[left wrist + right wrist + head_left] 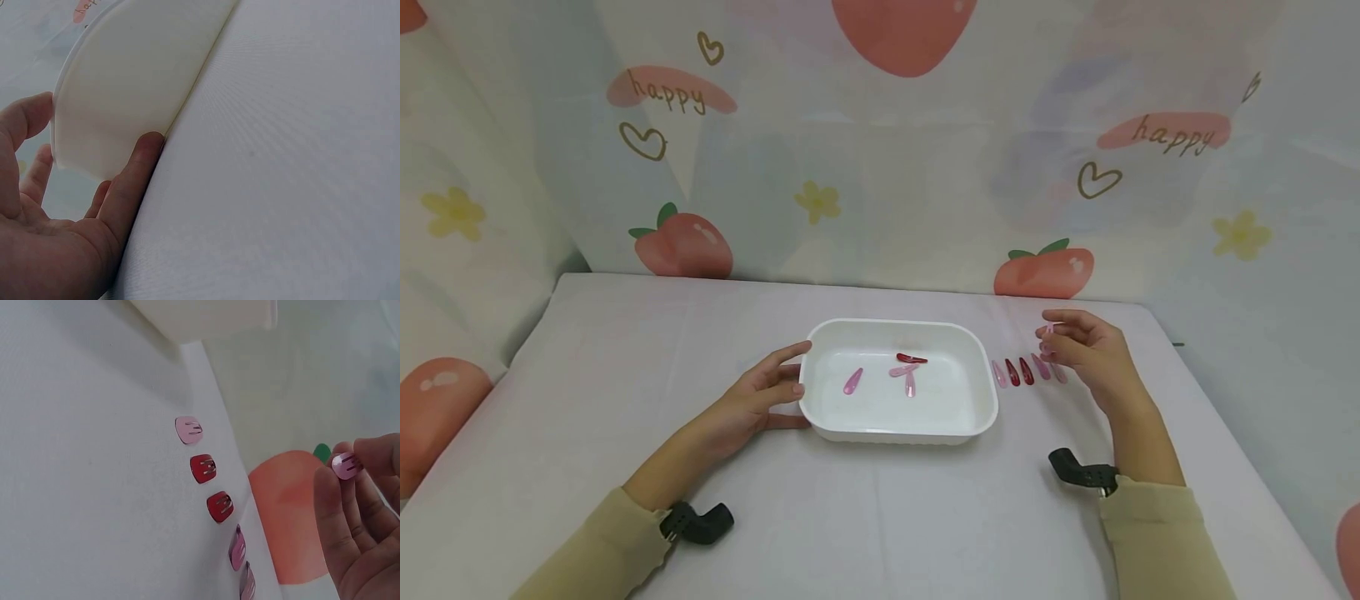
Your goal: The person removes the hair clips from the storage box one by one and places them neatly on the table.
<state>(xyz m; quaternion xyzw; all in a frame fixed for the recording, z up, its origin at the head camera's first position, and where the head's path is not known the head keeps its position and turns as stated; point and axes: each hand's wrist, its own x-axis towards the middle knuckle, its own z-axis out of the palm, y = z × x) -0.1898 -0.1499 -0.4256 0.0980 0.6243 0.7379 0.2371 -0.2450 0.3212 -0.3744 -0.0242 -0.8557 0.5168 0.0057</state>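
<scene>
My left hand (pixel 758 398) rests its fingertips against the left end of a white plastic tray (pixel 895 437). In the left wrist view, the fairly straight fingers (pixel 128 187) touch the tray's outer wall and rim. Raised above the table on the right, my right hand (pixel 1093 354) pinches a pink snap hair clip (pixel 345 466) between thumb and fingers. Below and left of it lies a row of hair clips: a light pink one (pixel 999 374), two red ones, such as this red clip (pixel 203 468), and further pink ones (pixel 237 549).
Inside the tray lie a red hair clip (pixel 912 358) and several pink ones, including a pink clip (pixel 853 381) lying apart at the left. A white cloth covers the table (pixel 850 517). Behind stands a printed curtain (pixel 880 167) with fruit and hearts.
</scene>
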